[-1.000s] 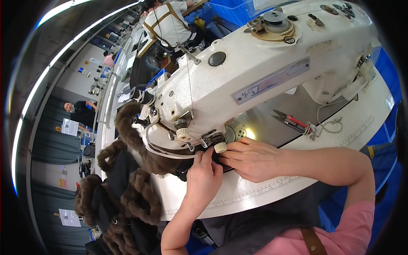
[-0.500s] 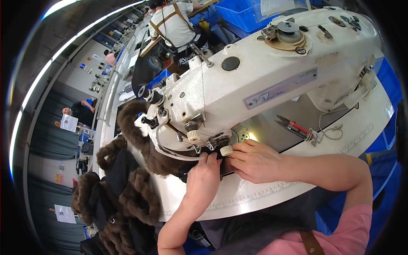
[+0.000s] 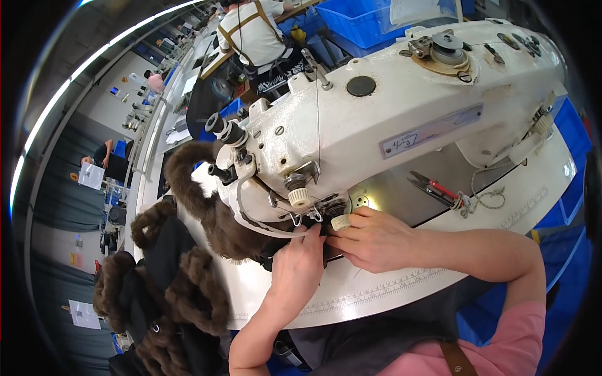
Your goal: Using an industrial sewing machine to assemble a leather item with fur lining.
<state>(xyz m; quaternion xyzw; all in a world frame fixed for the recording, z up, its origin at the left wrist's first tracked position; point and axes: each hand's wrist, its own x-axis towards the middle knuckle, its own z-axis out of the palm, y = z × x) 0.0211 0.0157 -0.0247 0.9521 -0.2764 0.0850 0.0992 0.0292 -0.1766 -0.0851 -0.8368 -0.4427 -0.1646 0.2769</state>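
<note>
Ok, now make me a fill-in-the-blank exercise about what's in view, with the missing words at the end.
The left hand and right hand are close below the white head of a ____.
The pointed tool near the tangled cord has a ____ handle.
The fur on the black pieces heaped at left is ____.
The person's own right sleeve is ____.

Missing words: sewing machine; red; brown; pink.

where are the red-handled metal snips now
In the head view, right of centre: the red-handled metal snips lie by a pale tangled cord, beyond the person's right hand.
</note>
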